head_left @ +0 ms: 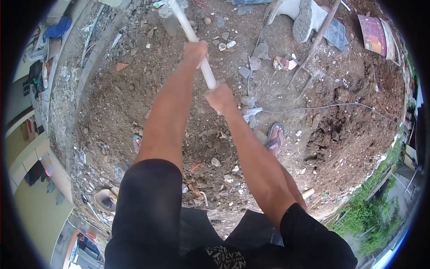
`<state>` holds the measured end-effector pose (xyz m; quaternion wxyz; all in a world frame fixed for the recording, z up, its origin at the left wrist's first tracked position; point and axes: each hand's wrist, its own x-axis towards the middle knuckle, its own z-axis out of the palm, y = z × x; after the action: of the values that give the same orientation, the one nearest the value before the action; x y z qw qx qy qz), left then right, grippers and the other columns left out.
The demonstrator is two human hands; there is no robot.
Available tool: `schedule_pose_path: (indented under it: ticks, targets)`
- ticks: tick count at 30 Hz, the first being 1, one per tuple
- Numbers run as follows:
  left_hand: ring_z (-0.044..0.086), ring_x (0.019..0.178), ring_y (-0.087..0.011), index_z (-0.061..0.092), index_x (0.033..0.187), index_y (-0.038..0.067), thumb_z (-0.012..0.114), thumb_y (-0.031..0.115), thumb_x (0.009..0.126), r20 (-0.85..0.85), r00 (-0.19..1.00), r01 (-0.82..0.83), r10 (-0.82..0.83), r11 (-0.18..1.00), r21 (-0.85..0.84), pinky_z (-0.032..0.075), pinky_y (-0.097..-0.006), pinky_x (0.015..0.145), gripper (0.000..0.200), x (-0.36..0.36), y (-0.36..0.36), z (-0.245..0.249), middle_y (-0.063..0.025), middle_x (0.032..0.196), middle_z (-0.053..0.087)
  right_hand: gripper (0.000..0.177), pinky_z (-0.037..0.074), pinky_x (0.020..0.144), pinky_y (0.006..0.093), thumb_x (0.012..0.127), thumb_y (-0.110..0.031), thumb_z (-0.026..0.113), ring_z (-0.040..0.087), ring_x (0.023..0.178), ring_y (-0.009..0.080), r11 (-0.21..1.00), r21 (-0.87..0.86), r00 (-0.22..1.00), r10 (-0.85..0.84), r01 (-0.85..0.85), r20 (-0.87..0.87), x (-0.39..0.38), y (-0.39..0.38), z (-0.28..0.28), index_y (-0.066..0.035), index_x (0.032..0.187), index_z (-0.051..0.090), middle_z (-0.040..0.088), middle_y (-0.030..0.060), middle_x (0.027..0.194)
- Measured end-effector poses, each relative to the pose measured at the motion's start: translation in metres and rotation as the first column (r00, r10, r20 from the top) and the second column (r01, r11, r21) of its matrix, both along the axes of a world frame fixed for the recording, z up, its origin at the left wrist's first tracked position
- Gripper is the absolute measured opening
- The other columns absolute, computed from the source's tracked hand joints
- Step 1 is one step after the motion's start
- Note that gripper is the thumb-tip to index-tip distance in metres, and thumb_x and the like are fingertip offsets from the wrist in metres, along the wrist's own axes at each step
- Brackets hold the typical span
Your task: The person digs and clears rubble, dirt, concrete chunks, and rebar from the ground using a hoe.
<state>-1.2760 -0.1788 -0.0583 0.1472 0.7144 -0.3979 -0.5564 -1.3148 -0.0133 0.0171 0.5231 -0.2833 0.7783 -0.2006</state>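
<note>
A long pale handle (187,29) slants from the top edge down towards my body; what is on its far end is not clearly visible. My left hand (195,52) is wrapped round it, higher up. Closer to me, my right hand (220,97) closes round the handle's near end. Both arms reach forward over loose brown soil (148,85) strewn with stones and litter.
A wooden-handled fork (323,30) with thin metal prongs lies at upper right beside a grey-soled shoe (303,23). A thin wire (313,108) crosses the soil. My sandalled foot (275,138) stands near broken pieces; a building is left, green plants (374,219) lower right.
</note>
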Motion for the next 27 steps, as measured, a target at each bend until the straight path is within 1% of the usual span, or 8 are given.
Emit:
schedule_pose_path:
  ticks: [3,6,9,14,17,21,25,27]
  targets:
    - [0.066,0.059,-0.0255,0.060,0.096,-0.018,0.053,0.010,0.079,0.300,0.934,0.200,-0.192,0.980,0.004,0.052,-0.0411,0.054,0.033,-0.012,0.059,0.009,-0.0206,0.071,0.065,0.025,0.051,0.049,0.0376,0.078,-0.013,0.062,0.063,0.052,0.0265,0.946,0.142,0.921,-0.318,0.291,0.226,0.021,0.065,0.026,0.003,0.098,0.059,0.062,0.0150,0.065]
    - [0.069,0.077,-0.0366,0.063,0.098,-0.012,0.063,0.018,0.076,0.100,0.940,0.298,-0.326,0.928,0.222,0.056,-0.0410,0.072,0.037,-0.004,0.117,0.116,-0.0253,0.081,0.068,0.011,0.042,0.037,0.0325,0.078,-0.007,0.060,0.053,0.041,0.0159,0.837,0.229,0.767,-0.546,0.496,0.337,0.059,0.121,0.066,0.000,0.083,0.053,0.054,0.0077,0.057]
    - [0.068,0.073,-0.0399,0.061,0.102,-0.012,0.063,0.014,0.071,0.094,0.886,0.396,-0.454,0.847,0.355,0.056,-0.0416,0.071,0.040,0.006,0.233,0.062,-0.0253,0.082,0.068,0.008,0.041,0.036,0.0310,0.077,-0.005,0.057,0.051,0.040,0.0151,0.679,0.356,0.588,-0.735,0.643,0.339,0.081,0.204,0.129,0.000,0.074,0.050,0.052,0.0062,0.055]
    - [0.061,0.047,-0.0239,0.059,0.076,-0.005,0.061,0.009,0.075,-0.103,0.981,0.189,-0.164,0.694,0.695,0.048,-0.0388,0.039,0.014,0.093,0.366,0.180,-0.0125,0.059,0.058,0.011,0.042,0.039,0.0312,0.076,-0.010,0.059,0.055,0.043,0.0146,0.727,0.544,0.814,-0.566,0.419,0.131,0.133,0.323,0.245,0.000,0.076,0.054,0.055,0.0073,0.055]
    - [0.055,0.039,-0.0226,0.053,0.074,-0.001,0.060,0.007,0.076,-0.053,0.997,0.008,0.048,0.661,0.750,0.044,-0.0380,0.034,0.011,0.151,0.419,0.240,-0.0094,0.055,0.053,0.040,0.051,0.079,0.0433,0.070,-0.022,0.065,0.066,0.085,0.0394,0.762,0.637,0.983,-0.182,0.118,0.036,0.167,0.355,0.307,0.004,0.099,0.061,0.065,0.0248,0.084]
    - [0.052,0.038,-0.0208,0.046,0.075,0.000,0.059,0.005,0.077,-0.110,0.964,-0.094,0.240,0.701,0.707,0.043,-0.0368,0.033,0.014,0.180,0.388,0.254,-0.0081,0.053,0.047,0.036,0.051,0.077,0.0429,0.070,-0.021,0.064,0.065,0.085,0.0410,0.863,0.505,0.999,-0.031,0.005,0.043,0.180,0.332,0.314,0.003,0.097,0.061,0.064,0.0251,0.085]
    - [0.048,0.038,-0.0170,0.043,0.086,0.000,0.057,0.002,0.077,-0.389,0.878,-0.084,0.279,0.890,0.448,0.042,-0.0319,0.033,0.016,0.160,0.239,0.217,-0.0077,0.060,0.049,0.027,0.050,0.067,0.0430,0.071,-0.014,0.063,0.064,0.071,0.0399,0.992,0.124,0.999,-0.032,0.027,0.043,0.158,0.226,0.214,0.002,0.092,0.059,0.061,0.0226,0.072]
    - [0.052,0.042,-0.0174,0.046,0.090,-0.004,0.058,0.003,0.077,-0.259,0.956,-0.110,0.142,0.985,0.135,0.042,-0.0317,0.035,0.019,0.128,0.135,0.199,-0.0103,0.064,0.054,0.027,0.050,0.068,0.0445,0.071,-0.013,0.062,0.064,0.073,0.0413,0.996,-0.070,0.998,-0.064,0.063,-0.011,0.139,0.136,0.147,0.002,0.094,0.059,0.063,0.0241,0.074]
